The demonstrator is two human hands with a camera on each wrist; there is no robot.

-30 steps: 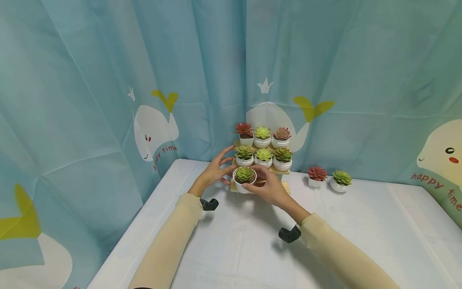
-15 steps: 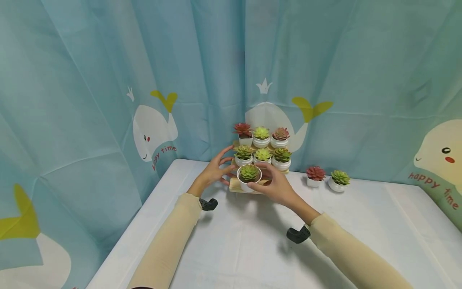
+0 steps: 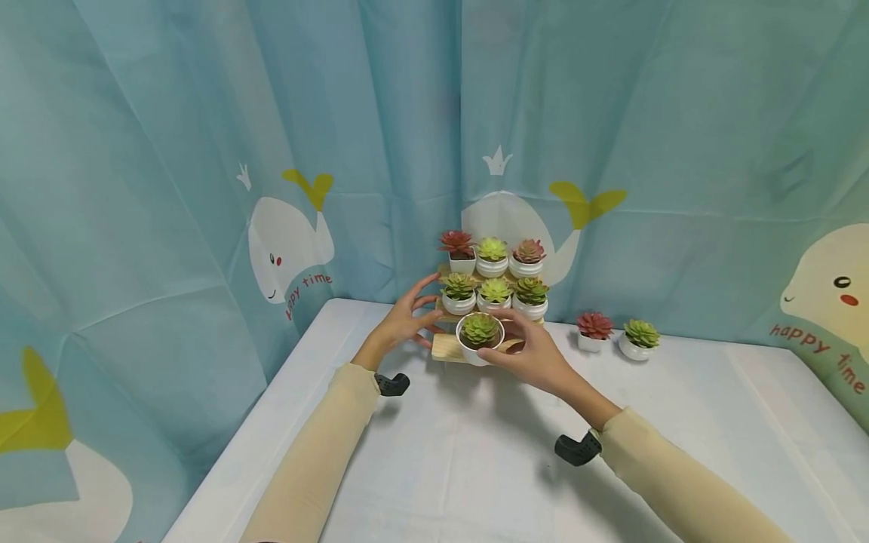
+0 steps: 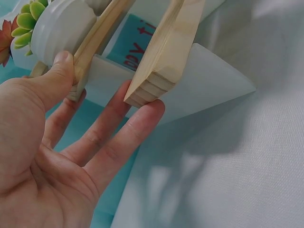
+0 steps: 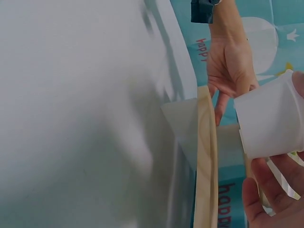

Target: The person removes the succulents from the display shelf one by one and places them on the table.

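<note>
My right hand (image 3: 536, 354) holds a white round pot with a green succulent (image 3: 480, 330) at the bottom step of a wooden tiered plant stand (image 3: 446, 348). In the right wrist view, the pot (image 5: 266, 121) tilts across the frame beside the plank (image 5: 206, 156), between thumb and fingers; I cannot tell whether it touches the wood. With its thumb at the middle plank and fingertips at the lower plank's end, my left hand (image 3: 400, 324) grips the stand's left side, clearest in the left wrist view, where the lower plank (image 4: 156, 78) shows.
Several potted succulents fill the two upper steps, among them a red one (image 3: 462, 260) at top left. On the white tabletop (image 3: 407, 467), right of the stand, sit a red succulent (image 3: 594, 329) and a green one (image 3: 638, 339). A blue curtain (image 3: 380, 113) hangs close behind.
My right hand has carried the potted green succulent rightward along the bottom step, from its left end toward the middle. The left hand has stayed at the stand's side.
</note>
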